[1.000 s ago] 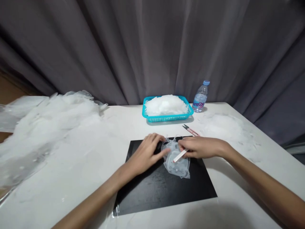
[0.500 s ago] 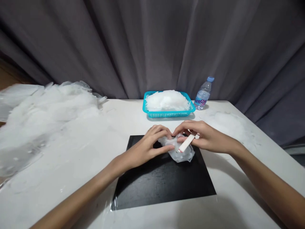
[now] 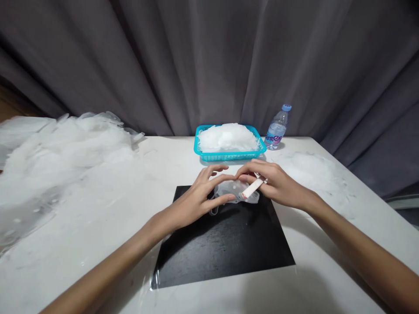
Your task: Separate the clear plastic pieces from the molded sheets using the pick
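Observation:
A crumpled, translucent plastic piece (image 3: 225, 188) with small whitish spots lies over the far part of a black mat (image 3: 225, 248). My left hand (image 3: 201, 196) is at its left side, fingers apart, the thumb and index finger stretched across it. From the right, my right hand (image 3: 270, 181) is closed around a flat white stick (image 3: 252, 188) with a reddish end pointing down toward me. Its fingertips meet my left index fingertip at the plastic's far edge. Whether the right fingers also pinch the plastic is hard to tell.
Beyond the mat stands a blue basket (image 3: 229, 155) heaped with white, filmy pieces (image 3: 229, 137). Beside it is a water bottle (image 3: 276, 131). A large pile of translucent sheets (image 3: 65, 152) covers the table's left, and a thinner pile (image 3: 310, 172) lies right. A grey curtain (image 3: 209, 65) hangs behind.
The plastic piece has shifted left and away from me, its near edge drawn up. My left fingers have spread wider, and the right hand with the stick has moved slightly left.

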`<state>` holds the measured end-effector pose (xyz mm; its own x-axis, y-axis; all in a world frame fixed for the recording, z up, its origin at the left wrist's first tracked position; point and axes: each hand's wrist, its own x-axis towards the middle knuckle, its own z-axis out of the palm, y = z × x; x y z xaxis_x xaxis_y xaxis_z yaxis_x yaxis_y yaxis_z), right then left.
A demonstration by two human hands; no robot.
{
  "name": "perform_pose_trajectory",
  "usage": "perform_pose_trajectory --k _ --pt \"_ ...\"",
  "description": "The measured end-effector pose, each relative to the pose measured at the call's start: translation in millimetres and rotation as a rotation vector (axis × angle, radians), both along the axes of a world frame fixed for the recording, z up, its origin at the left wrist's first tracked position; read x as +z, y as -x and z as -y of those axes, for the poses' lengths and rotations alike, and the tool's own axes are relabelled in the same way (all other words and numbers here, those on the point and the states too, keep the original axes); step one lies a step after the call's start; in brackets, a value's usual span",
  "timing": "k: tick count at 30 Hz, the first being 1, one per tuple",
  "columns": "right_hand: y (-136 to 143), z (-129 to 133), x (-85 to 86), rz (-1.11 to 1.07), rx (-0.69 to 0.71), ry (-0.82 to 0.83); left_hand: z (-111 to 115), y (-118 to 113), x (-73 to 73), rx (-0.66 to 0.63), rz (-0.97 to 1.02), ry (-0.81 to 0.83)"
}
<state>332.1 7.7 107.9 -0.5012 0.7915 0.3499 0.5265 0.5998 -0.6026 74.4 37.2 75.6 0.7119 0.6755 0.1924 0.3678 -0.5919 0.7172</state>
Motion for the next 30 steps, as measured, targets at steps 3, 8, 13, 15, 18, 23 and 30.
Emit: perform_pose_trajectory --k 3,8,13,15,18,23,30 --pt "2 -1 -2.7 -0.081 0.001 0.056 0 -4 0.0 -0.002 0.084 -0.018" --pt "0 -4 -5.7 -0.198 0.057 0.372 2 -9 5.1 0.042 0.223 0.209" --pt "-3 -10 -9.1 -0.213 0.188 0.501 -1 -9 6.3 0.054 0.341 0.353" --pt "-4 -12 -8.8 -0.264 0.171 0.485 -3 -9 7.6 0.061 0.344 0.392" --pt "-6 -13 -7.5 -0.296 0.136 0.517 -5 -9 9.3 0.052 0.357 0.504" --pt "-12 -14 -7.8 -0.246 0.057 0.514 -6 -9 8.3 0.034 0.347 0.641" --pt "-20 -15 3.1 -0.062 0.039 0.302 -6 -9 14.8 0.011 0.238 0.573"
